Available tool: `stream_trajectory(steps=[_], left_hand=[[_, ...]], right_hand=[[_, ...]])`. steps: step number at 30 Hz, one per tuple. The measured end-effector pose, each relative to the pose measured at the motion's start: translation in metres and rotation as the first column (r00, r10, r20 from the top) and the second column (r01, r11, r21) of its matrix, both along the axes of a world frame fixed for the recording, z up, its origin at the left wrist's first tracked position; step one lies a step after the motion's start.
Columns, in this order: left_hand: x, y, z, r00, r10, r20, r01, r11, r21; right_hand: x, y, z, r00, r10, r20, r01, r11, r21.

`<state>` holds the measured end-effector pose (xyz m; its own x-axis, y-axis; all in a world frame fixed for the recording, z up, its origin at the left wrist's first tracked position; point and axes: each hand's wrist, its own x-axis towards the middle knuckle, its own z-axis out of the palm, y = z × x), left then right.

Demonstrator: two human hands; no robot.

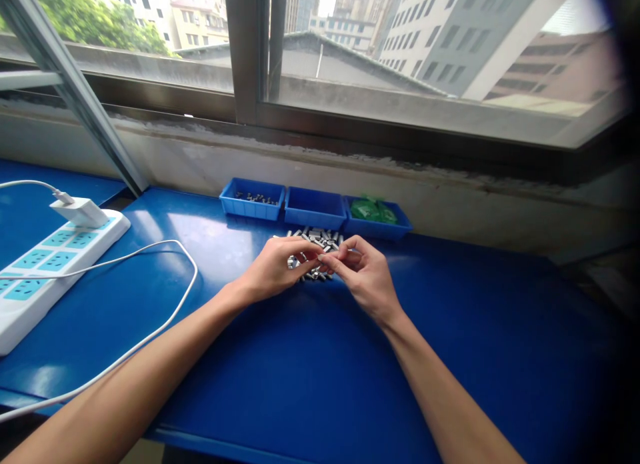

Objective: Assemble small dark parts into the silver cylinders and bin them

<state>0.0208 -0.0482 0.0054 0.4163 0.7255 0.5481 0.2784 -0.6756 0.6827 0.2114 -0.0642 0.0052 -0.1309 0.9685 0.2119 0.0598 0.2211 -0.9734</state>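
My left hand (283,264) and my right hand (364,272) meet fingertip to fingertip over the blue table (300,371). Both are closed in a pinch. Whatever lies between the fingertips is too small and too covered to name. Just behind and beneath the fingers is a heap of small silvery metal pieces (324,237), short and tube-like, partly hidden by my hands.
Behind the heap stand a blue bin with small metal parts (253,201), a blue middle bin (315,216) and a blue bin holding green plastic bags (374,211). At left lie a white power strip (60,267) and a white cable (170,317), running past my left forearm.
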Motion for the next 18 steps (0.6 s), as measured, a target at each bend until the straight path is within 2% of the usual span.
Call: stream_trajectory(steps=[3,9,12,15,17,18], left_hand=[[-0.003,0.003,0.001,0.999,0.043,-0.017,-0.042,0.998,0.042],[-0.002,0.005,0.000,1.000,0.010,-0.026,-0.007,0.994,0.106],[-0.001,0.002,-0.001,0.999,0.033,-0.032,-0.030,0.995,0.094],[-0.004,0.005,0.003,0.997,0.080,-0.022,-0.079,0.996,0.040],[-0.010,0.015,0.007,0.987,0.161,0.002,-0.161,0.987,-0.003],[-0.015,0.022,0.009,0.970,0.243,0.029,-0.242,0.970,-0.023]], right_hand=[[-0.001,0.000,0.003,1.000,0.002,0.017,-0.002,1.000,0.020],[-0.004,0.002,0.001,1.000,-0.016,-0.002,0.016,1.000,0.022],[-0.004,0.003,-0.001,0.999,-0.038,0.032,0.036,0.998,0.056],[0.000,0.003,0.001,0.976,-0.147,0.161,0.123,0.981,0.152],[0.005,0.003,0.003,0.918,-0.233,0.320,0.154,0.955,0.254],[0.007,0.003,0.005,0.877,-0.257,0.405,0.135,0.943,0.306]])
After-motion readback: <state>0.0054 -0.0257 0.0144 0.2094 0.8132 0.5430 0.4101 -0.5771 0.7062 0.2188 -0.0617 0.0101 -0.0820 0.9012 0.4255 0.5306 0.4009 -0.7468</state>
